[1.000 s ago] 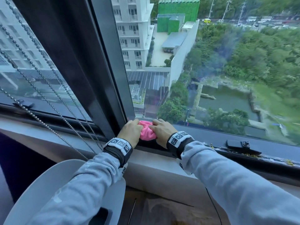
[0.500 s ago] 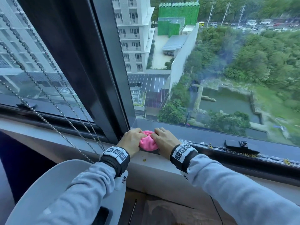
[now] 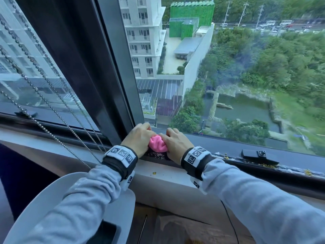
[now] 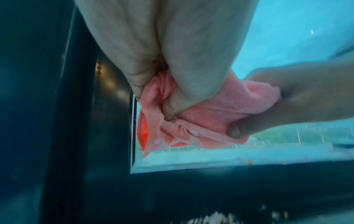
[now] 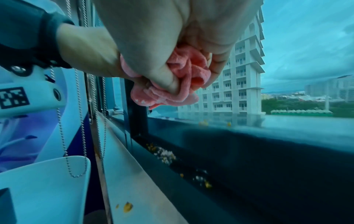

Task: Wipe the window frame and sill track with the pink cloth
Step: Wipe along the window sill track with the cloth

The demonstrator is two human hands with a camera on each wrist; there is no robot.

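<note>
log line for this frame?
hands: left hand + right hand grip pink cloth | where: above sill track | debris: in track

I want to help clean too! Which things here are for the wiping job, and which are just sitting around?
For the job:
- pink cloth, bunched and held by the left hand and right hand
- sill track with yellow crumbs
- dark window frame

Just there:
- bead chains
- black window latch
- white chair back
</note>
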